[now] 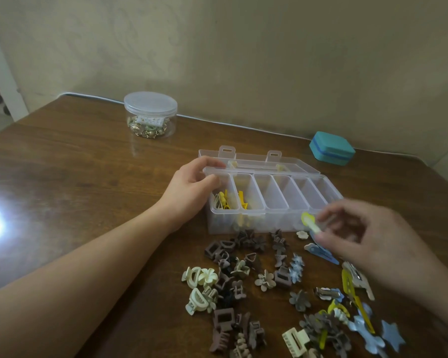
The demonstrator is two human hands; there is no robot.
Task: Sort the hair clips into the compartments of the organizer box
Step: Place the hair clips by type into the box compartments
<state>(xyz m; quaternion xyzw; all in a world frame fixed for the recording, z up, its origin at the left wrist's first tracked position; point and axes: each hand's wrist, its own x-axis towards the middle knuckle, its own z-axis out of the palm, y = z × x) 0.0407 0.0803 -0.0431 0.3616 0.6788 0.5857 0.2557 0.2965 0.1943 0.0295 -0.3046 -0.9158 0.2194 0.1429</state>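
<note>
Head view looks down on a clear organizer box [274, 202] with its lid folded back, standing on a brown wooden counter [88, 192]. Left hand [192, 187] grips the box's left end, thumb on the rim and fingers curled over the first compartment. That compartment and the one next to it hold yellow clips [224, 200]; the other four show nothing inside. Right hand [357, 236], blurred, hovers at the box's front right corner and pinches a pale yellow clip [311, 222] between thumb and fingertips. Just in front of the box, loose hair clips [269, 285] lie scattered in brown, cream, grey, blue and yellow. Behind the box to the left stands a round clear jar [150, 115] with small trinkets; behind it to the right sits a teal case [331, 148].
</note>
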